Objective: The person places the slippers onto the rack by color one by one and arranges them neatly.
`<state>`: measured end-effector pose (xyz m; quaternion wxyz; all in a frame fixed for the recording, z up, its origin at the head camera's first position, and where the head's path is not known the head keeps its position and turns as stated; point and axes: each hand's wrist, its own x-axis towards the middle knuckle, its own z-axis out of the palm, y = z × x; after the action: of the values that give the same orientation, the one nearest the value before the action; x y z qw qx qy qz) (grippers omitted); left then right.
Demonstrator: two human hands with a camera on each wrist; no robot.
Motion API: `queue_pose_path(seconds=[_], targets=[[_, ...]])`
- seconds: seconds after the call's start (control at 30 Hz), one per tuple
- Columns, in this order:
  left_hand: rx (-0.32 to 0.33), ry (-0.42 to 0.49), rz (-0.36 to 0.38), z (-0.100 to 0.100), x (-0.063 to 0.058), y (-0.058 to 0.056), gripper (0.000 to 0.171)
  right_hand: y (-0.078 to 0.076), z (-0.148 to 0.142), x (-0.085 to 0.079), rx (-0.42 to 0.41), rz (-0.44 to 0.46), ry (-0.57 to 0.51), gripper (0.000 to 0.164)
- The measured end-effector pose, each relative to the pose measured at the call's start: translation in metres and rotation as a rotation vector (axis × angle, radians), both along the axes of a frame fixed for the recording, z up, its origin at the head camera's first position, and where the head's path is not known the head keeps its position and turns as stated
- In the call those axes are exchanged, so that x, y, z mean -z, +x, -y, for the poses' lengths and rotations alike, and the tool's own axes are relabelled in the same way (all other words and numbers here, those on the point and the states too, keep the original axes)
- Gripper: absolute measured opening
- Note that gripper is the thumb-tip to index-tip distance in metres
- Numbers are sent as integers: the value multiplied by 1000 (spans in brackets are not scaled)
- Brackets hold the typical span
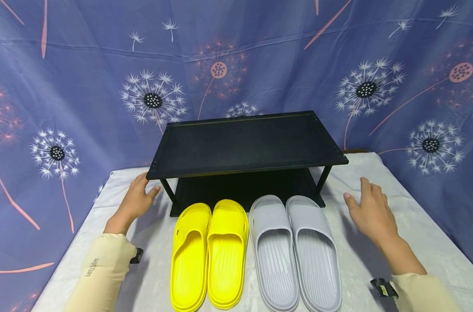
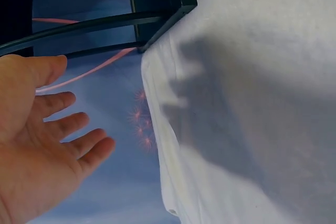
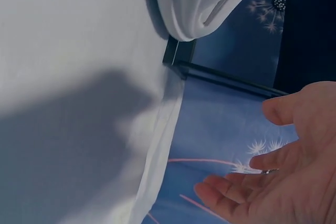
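Note:
A black two-tier shoe rack (image 1: 248, 145) stands at the back of the table. My left hand (image 1: 137, 199) is beside its left front corner, fingers spread and holding nothing; whether the fingertips touch the rack I cannot tell. To the rack's right, apart from it, my right hand (image 1: 373, 212) hovers with its fingers loosely extended. In front of the rack lie a pair of yellow slippers (image 1: 226, 268) and, right of them, a pair of grey slippers (image 1: 275, 264), toes toward the rack. The left wrist view shows the left hand (image 2: 58, 145) near a rack post; the right hand (image 3: 278, 166) appears empty too.
A white cloth (image 1: 154, 277) covers the table. Behind and at both sides hangs a blue curtain (image 1: 260, 56) with dandelion prints. The rack's lower shelf (image 1: 236, 188) lies under the top one, close to the slippers' toes.

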<state>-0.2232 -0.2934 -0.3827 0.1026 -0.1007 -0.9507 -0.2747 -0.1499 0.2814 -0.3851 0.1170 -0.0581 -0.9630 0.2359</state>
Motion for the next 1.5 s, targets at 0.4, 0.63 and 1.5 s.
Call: queue_pose_path(seconds=[0.4,0.63,1.5], targets=[[0,69,120,-4,-3,3,47,13,13,-5,-8,41,-19,68],[30,110,184,-6,-1,3,53,23,21,-7,-31,95,-27,73],[43,273,328,-14,9,-3,63,70,50,-9,-53,238,-59,92]])
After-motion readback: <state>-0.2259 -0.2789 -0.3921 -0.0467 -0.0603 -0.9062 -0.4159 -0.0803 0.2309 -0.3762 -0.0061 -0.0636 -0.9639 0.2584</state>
